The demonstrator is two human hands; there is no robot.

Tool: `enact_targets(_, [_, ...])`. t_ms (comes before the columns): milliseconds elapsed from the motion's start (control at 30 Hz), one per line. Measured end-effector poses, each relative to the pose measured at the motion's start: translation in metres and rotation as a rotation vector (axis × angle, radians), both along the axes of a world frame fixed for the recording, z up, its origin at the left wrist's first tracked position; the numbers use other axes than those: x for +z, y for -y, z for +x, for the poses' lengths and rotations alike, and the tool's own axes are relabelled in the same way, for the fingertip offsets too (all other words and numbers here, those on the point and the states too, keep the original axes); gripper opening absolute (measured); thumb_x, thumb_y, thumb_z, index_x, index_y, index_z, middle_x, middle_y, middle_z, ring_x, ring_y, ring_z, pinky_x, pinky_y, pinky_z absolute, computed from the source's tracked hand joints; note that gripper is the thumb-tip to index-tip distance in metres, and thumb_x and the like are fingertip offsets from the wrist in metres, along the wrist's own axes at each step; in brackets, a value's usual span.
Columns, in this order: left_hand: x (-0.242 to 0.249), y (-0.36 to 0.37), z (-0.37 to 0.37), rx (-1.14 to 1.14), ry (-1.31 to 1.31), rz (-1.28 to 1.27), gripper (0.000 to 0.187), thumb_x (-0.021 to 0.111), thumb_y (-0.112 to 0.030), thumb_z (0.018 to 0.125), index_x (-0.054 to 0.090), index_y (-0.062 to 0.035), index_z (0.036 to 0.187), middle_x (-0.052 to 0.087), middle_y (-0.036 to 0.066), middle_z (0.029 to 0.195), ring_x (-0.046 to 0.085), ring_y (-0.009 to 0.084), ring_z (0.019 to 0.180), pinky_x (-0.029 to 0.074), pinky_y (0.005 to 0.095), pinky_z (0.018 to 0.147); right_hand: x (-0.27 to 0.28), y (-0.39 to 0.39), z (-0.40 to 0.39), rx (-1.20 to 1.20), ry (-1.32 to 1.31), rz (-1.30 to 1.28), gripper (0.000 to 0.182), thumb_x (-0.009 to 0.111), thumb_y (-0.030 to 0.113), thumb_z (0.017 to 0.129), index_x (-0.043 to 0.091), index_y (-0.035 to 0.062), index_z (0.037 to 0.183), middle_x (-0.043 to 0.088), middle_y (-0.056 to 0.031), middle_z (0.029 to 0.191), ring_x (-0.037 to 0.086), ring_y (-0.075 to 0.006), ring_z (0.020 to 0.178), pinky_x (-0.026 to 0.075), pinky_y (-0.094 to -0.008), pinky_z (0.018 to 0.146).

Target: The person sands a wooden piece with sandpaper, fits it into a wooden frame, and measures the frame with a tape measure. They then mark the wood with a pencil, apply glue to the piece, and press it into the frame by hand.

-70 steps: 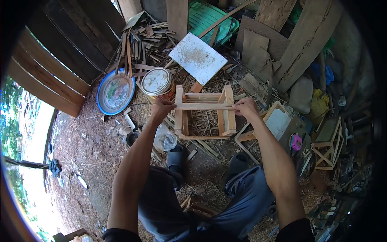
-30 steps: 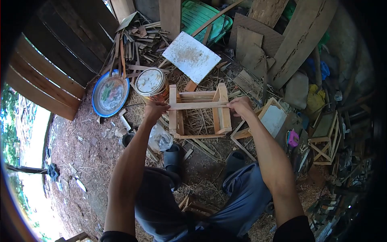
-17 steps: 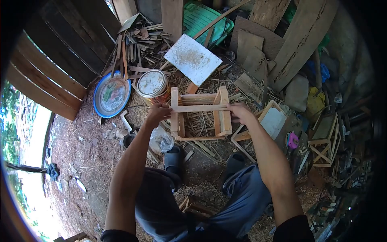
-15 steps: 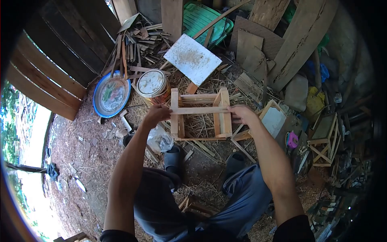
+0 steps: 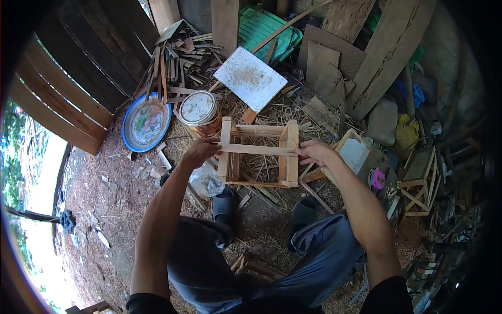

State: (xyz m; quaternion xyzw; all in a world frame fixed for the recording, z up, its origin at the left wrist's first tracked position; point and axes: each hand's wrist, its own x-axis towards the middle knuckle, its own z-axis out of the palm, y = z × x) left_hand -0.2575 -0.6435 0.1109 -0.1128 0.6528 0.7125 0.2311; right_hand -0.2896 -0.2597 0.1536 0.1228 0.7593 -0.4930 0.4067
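A thin wooden slat (image 5: 257,149) lies crosswise over a small open wooden frame (image 5: 289,165) made of posts and strips. At the slat's left end, my left hand (image 5: 203,152) is closed, with its fingertips pinching the wood beside the frame's left post. My right hand (image 5: 317,153) grips the other end, fingers bent over it near the right post. The slat slopes slightly, its right end lower in view. Straw and ground show through the frame's opening.
A paint can (image 5: 200,111) and a blue-rimmed tray (image 5: 147,122) stand left of the frame. Behind it lies a dirty white board (image 5: 251,76). Scrap wood (image 5: 191,55) is piled at the back, and a pink tape measure (image 5: 377,179) sits to the right.
Both hands have brought the slat a little toward me across the frame. Its right end has shifted more, so it now sits at a slight slant.
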Motion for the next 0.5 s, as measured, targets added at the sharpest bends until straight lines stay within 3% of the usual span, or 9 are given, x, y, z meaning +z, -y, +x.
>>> enact_targets(33, [0.006,0.002,-0.001,0.016,-0.009,-0.008,0.034,0.062,-0.005,0.084,0.054,0.0084,0.114,0.063,0.013,0.095,0.061,0.0157,0.079,0.05,0.0269,0.074,0.009,0.007,0.001,0.013,-0.02,0.05,0.044,0.06,0.019,0.089,0.048,0.0003,0.127,0.059,-0.0126,0.118,0.063,-0.0255,0.101,0.049,-0.0233,0.052])
enact_targets(67, [0.007,0.005,-0.003,0.054,-0.023,0.007,0.035,0.061,-0.005,0.084,0.053,0.007,0.116,0.063,0.012,0.096,0.06,0.0157,0.081,0.049,0.0275,0.075,-0.001,0.012,-0.001,-0.047,-0.097,0.095,0.042,0.059,0.018,0.089,0.049,-0.0034,0.124,0.058,-0.0141,0.119,0.064,-0.0259,0.097,0.055,-0.0275,0.068])
enact_targets(167, [0.007,0.009,-0.009,0.147,-0.055,0.036,0.038,0.061,-0.006,0.085,0.051,0.003,0.121,0.063,0.009,0.1,0.058,0.0156,0.087,0.046,0.0296,0.081,-0.03,0.014,-0.011,-0.109,-0.2,-0.063,0.039,0.06,0.016,0.088,0.05,-0.0068,0.119,0.059,-0.0163,0.114,0.064,-0.0243,0.095,0.055,-0.0284,0.064])
enact_targets(267, [0.009,0.007,-0.002,0.177,-0.053,0.002,0.038,0.061,-0.007,0.086,0.051,0.0001,0.122,0.063,0.007,0.101,0.058,0.0158,0.089,0.046,0.0313,0.082,-0.023,0.023,0.004,-0.078,-0.213,-0.187,0.038,0.062,0.012,0.087,0.051,-0.01,0.116,0.061,-0.0168,0.106,0.065,-0.0231,0.09,0.055,-0.0289,0.066])
enact_targets(367, [0.003,0.001,0.002,0.163,-0.023,-0.088,0.034,0.06,-0.009,0.086,0.053,-0.0006,0.118,0.061,0.008,0.103,0.058,0.016,0.091,0.048,0.0312,0.081,-0.03,0.031,0.003,-0.144,-0.174,-0.11,0.032,0.063,0.008,0.085,0.053,-0.0103,0.111,0.062,-0.0152,0.099,0.065,-0.0229,0.088,0.055,-0.031,0.072])
enact_targets(500, [-0.003,-0.004,0.002,0.137,-0.038,-0.163,0.033,0.062,-0.013,0.086,0.054,-0.001,0.115,0.06,0.009,0.105,0.058,0.016,0.093,0.049,0.0312,0.081,-0.049,0.026,-0.009,-0.09,-0.254,0.001,0.03,0.061,0.008,0.086,0.056,-0.0103,0.109,0.062,-0.0134,0.095,0.064,-0.0198,0.082,0.056,-0.0309,0.07])
